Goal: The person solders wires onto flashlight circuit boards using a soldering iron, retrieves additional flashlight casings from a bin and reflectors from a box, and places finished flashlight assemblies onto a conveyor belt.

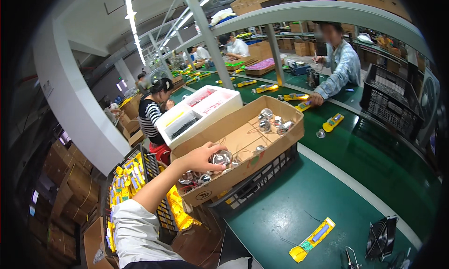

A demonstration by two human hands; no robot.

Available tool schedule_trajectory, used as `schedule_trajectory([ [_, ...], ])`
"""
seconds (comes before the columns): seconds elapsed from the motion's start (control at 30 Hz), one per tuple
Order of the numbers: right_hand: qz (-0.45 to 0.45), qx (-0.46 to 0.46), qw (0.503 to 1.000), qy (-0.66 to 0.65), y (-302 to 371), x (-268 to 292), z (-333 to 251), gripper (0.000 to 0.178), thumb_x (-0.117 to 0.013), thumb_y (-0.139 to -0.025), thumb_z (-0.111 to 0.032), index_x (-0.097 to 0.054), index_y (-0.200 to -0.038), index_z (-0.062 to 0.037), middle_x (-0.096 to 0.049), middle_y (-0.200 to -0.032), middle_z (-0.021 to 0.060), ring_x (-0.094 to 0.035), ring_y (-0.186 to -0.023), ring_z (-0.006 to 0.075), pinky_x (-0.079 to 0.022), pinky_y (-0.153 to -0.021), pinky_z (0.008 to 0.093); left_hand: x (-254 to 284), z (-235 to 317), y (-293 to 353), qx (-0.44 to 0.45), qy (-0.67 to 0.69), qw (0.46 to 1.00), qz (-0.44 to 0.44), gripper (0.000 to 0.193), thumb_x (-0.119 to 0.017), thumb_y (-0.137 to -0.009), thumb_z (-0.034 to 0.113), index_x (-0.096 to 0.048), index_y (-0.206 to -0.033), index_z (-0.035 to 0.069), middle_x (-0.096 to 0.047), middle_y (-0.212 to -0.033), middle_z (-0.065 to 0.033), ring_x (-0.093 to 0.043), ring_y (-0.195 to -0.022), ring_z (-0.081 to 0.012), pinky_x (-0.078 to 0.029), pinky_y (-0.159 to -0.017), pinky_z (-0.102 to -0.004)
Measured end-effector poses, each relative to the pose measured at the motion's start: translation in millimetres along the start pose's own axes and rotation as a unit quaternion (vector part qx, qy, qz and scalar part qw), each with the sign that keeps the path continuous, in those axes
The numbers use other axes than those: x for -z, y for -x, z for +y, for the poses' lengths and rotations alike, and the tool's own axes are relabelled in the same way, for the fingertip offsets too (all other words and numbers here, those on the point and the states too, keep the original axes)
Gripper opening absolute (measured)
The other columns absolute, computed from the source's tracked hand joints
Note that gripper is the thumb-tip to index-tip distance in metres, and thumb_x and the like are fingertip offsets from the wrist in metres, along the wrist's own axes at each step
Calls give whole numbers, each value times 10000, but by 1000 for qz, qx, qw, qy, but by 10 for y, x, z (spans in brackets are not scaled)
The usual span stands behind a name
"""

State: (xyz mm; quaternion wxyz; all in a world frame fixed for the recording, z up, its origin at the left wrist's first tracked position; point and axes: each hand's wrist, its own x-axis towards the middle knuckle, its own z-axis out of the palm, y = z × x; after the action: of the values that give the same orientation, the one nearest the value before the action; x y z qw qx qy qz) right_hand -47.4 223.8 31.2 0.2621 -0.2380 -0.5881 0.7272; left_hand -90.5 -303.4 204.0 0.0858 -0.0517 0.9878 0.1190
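Note:
My left hand (204, 158) reaches into a shallow cardboard box (276, 150), its fingers curled round a shiny, round lamp reflector (221, 158). Loose reflectors with thin wires lie near my fingers in the same box, and a cluster of reflectors (265, 121) is at its far right end. On the green bench to the right lies a yellow lamp housing (312, 240) with a purple cell, a green board and loose black wires. My right hand is out of view.
Beneath the cardboard box is a black crate (262, 187). A white foam box (222, 103) stands behind; a crate of yellow housings (128, 180) is at left. Across the green conveyor (374, 152), a co-worker's hand (316, 100) touches a yellow housing. A black fan (381, 237) sits at right.

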Motion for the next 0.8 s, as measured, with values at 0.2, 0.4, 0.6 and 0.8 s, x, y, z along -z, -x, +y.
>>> schedule_trajectory([
  [0.2,-27,-2,999,-32,30,10,28,176,-565,-838,-112,-457,-936,-14,-483,-664,63,-431,-519,113,-335,-435,197,-28,183,-239,14,-60,998,-15,570,-634,-759,344,-390,-1264,245,-417,-1142,-238,-499,-1015,-401,-413,-893,-414],
  [0.4,-19,-6,1000,-16,-8,27,46,110,-549,-846,-112,-469,-871,-40,-486,-641,53,-426,-479,100,-326,-397,191,-84,174,-238,-10,-11,998,57,449,-648,-781,241,-452,-1180,179,-466,-1071,-196,-507,-988,-347,-422,-862,-385],
  [0.6,-70,-31,997,-16,50,15,-8,96,-524,-860,-118,-462,-873,-46,-475,-648,41,-429,-500,100,-337,-424,191,182,-20,14,-36,124,958,255,366,-623,-817,116,-453,-1139,81,-494,-1006,-133,-533,-901,-221,-459,-768,-323],
  [0.8,-46,-23,999,-9,50,36,-44,105,-536,-852,-117,-470,-877,-38,-483,-650,44,-423,-498,97,-334,-426,190,493,1083,251,-77,295,895,326,458,-599,-794,-12,-399,-1189,107,-494,-1003,-58,-519,-837,-108,-470,-704,-258],
])
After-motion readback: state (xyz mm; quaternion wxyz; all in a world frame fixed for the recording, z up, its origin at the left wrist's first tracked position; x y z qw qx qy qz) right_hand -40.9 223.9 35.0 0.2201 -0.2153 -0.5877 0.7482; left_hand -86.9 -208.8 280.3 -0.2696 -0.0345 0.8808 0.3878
